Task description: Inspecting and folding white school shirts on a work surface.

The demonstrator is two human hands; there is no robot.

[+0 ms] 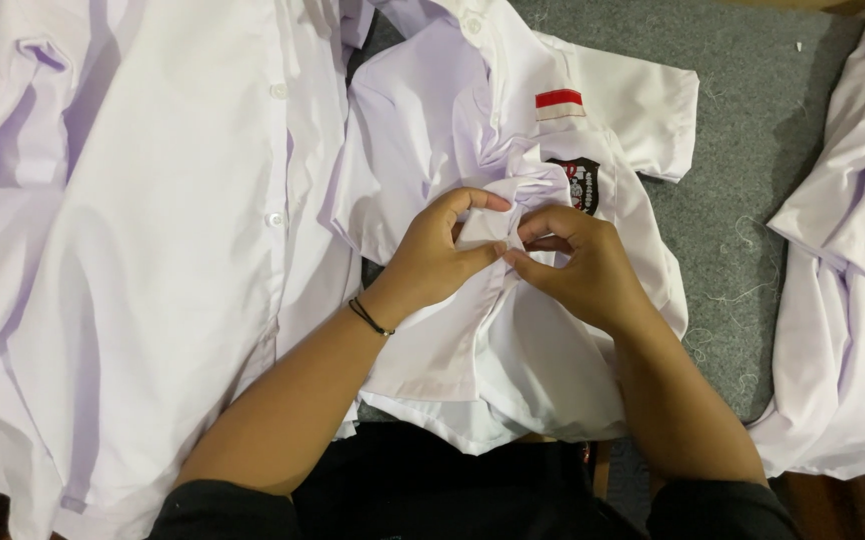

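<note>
Both hands (508, 255) pinch shirt (473, 330) placket (mid-table).

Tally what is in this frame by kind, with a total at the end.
White short-sleeved shirts: 3 (one with chest badge, one left, one right)
Bare hands: 2 (left hand, right hand), both pinching the badge shirt
Thin black wristband: 1
Grey felt mat: 1
Total: 7

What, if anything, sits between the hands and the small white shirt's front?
Nothing visible. The left hand and right hand both pinch the bunched front of the small white shirt directly, near its dark chest badge.
</note>
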